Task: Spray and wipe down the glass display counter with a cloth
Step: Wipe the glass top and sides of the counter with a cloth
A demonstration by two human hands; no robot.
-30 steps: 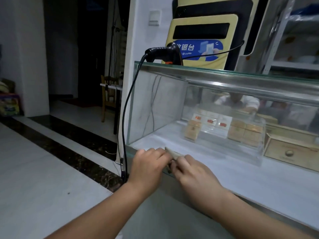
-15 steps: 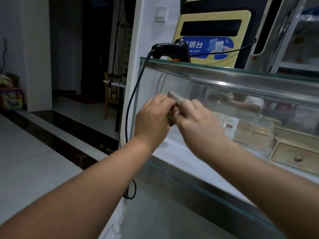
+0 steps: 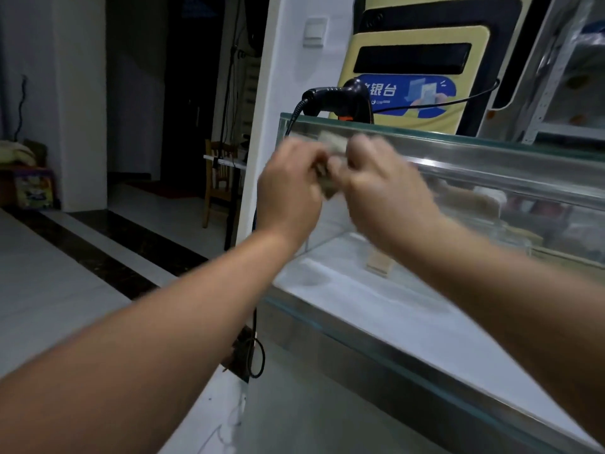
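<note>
Raised higher, left hand point(image 3: 289, 191) and right hand point(image 3: 386, 191) seemingly grip the blurred cloth point(image 3: 328, 190) against the counter point(image 3: 474, 149).

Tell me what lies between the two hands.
In the head view, a crumpled cloth, gripped by both the left hand and the right hand.

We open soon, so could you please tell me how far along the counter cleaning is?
Done: hard to judge; the glass counter shows no obvious front smears. In hand: left hand and right hand grip the cloth at the counter's upper front edge. Left: likely the top, where the scanner sits.
</note>
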